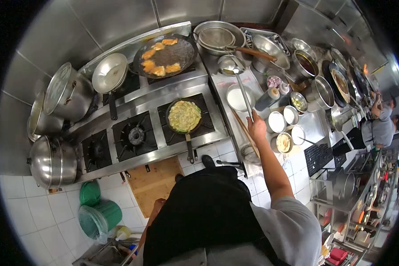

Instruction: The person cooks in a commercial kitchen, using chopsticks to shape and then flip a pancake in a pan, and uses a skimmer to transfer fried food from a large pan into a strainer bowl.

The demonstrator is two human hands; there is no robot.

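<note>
My right hand (256, 127) is closed round the long handle of a metal ladle (242, 87). The ladle's bowl, at the far end, hangs by the large strainer and bowls at the back. Below the handle stands a round container of white liquid (238, 98). My left hand (158, 205) is low beside my apron, away from the stove; its fingers are too small and hidden to make out. In front of me a frying pan (183, 116) holds a yellow-green egg mixture on a burner, its handle pointing toward me.
Browned pieces lie round a wide dark griddle pan (167, 55). A metal frying pan (109, 73) and large pots (70, 91) stand left. Squeeze bottles (268, 98) and several tubs crowd the right counter. A green bin (107, 216) is on the floor; another person (377, 126) works far right.
</note>
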